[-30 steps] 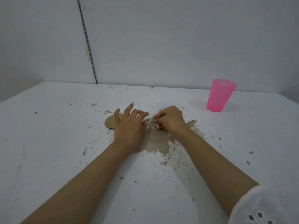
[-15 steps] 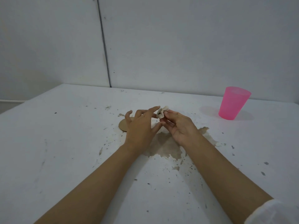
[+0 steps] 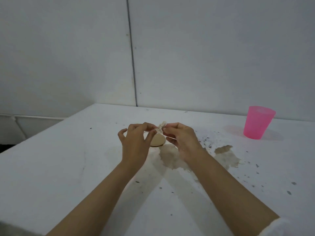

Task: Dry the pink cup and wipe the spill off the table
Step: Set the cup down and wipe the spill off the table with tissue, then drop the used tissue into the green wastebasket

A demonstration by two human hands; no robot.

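Above spill [image 3: 170, 160], hands [image 3: 134, 145] [image 3: 184, 142] pinching scrap [image 3: 161, 127], perhaps tissue

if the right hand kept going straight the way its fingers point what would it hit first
The right hand points left, across the paper scrap it pinches. The first thing beyond is probably the left hand, which pinches the same scrap, so the two look level in depth.

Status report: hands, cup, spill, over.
Left hand and right hand both pinching a small pale scrap above the table. Pink cup upright, far right, untouched. Brown spill unwiped beneath the hands. Tan round pad beside it, nothing blocking.
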